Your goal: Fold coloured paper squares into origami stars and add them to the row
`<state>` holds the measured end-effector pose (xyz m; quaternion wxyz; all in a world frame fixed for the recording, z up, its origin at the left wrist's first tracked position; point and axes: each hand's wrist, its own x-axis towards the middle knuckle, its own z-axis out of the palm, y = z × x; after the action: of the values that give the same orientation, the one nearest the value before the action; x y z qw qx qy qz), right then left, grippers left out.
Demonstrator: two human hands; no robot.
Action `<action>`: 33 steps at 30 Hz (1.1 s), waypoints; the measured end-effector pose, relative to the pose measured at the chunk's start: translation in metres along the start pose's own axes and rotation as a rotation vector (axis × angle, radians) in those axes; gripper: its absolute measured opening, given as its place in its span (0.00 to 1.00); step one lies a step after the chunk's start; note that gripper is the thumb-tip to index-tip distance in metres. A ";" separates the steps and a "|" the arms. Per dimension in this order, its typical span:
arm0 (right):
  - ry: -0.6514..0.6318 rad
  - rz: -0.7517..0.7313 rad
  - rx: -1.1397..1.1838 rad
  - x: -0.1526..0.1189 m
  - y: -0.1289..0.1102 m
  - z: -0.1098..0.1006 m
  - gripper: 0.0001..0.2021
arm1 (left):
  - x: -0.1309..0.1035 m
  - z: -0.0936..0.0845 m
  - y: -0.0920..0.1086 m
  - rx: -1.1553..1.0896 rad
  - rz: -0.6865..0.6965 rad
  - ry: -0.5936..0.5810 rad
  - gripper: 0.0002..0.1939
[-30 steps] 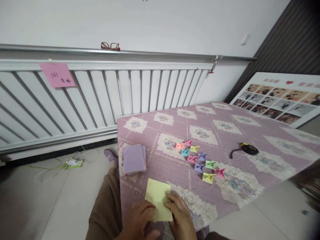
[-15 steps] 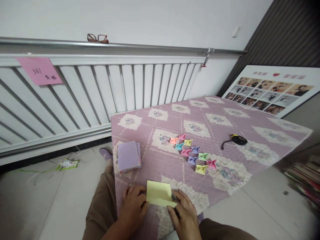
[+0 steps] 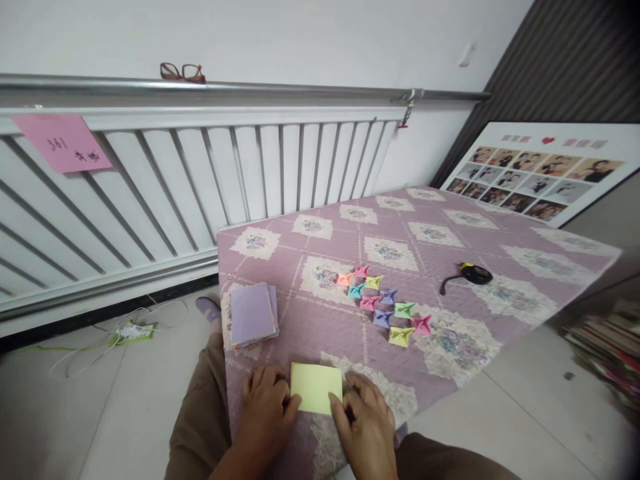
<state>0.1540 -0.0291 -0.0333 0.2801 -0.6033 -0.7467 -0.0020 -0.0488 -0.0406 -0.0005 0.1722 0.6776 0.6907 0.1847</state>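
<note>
A yellow paper (image 3: 316, 387) lies on the purple patterned tablecloth (image 3: 320, 333) near the front edge, now a plain rectangle. My left hand (image 3: 269, 410) rests at its left side, fingers curled, thumb at the lower left corner. My right hand (image 3: 365, 423) is at its right side, with the thumb on the lower right part and the other fingers bent beside the edge. Beyond my left hand sits a stack of coloured paper (image 3: 253, 314), purple on top. Several small folded paper pieces (image 3: 383, 319) in pink, yellow, blue and green stand in rows past the yellow paper.
A black and yellow tape measure (image 3: 475, 273) lies farther right on the table. A white radiator (image 3: 270, 167) runs along the wall behind, with glasses (image 3: 183, 72) on its pipe. A photo board (image 3: 535, 173) leans at the far right.
The raised strip along the yellow paper's lower edge now lies flat. My right thumb has shifted slightly left and up onto the paper. The view has shifted slightly.
</note>
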 end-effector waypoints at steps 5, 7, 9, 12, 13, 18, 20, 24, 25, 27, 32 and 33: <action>0.000 -0.002 -0.032 0.000 0.000 0.002 0.15 | 0.002 -0.001 0.002 0.013 -0.005 0.005 0.08; 0.002 0.002 -0.036 0.000 0.000 0.003 0.16 | 0.002 0.000 0.001 0.014 0.004 0.022 0.08; 0.003 0.008 -0.037 0.001 -0.001 0.003 0.15 | 0.001 0.001 0.001 0.010 0.013 0.043 0.08; 0.008 0.018 -0.033 0.002 -0.002 0.004 0.16 | -0.001 0.005 -0.001 0.003 0.007 0.092 0.03; 0.010 0.021 -0.028 0.002 -0.002 0.005 0.16 | -0.002 0.007 -0.002 0.001 0.005 0.120 0.03; 0.044 0.050 0.007 0.002 0.003 0.009 0.09 | -0.004 0.018 -0.009 0.003 0.232 0.175 0.13; 0.075 0.045 0.022 0.002 0.006 0.010 0.08 | -0.004 0.021 -0.011 0.009 0.321 0.134 0.13; 0.142 -0.028 0.024 -0.002 0.002 0.008 0.09 | -0.001 0.020 -0.009 -0.009 0.328 0.056 0.12; 0.137 -0.062 0.030 -0.004 -0.002 0.007 0.09 | -0.001 0.018 -0.008 -0.021 0.318 0.040 0.12; 0.093 -0.159 0.090 -0.010 -0.015 0.008 0.08 | 0.000 0.012 -0.007 -0.053 0.304 0.002 0.12; -0.097 -0.149 0.231 -0.018 -0.038 0.014 0.17 | 0.003 -0.001 -0.014 -0.133 0.329 -0.088 0.18; -0.106 -0.145 0.231 -0.018 -0.039 0.015 0.18 | 0.004 -0.002 -0.017 -0.136 0.342 -0.096 0.20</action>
<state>0.1149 -0.0505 -0.0401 0.3069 -0.5108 -0.7973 0.0956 -0.0650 -0.0366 -0.0067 0.2163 0.7799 0.5424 0.2251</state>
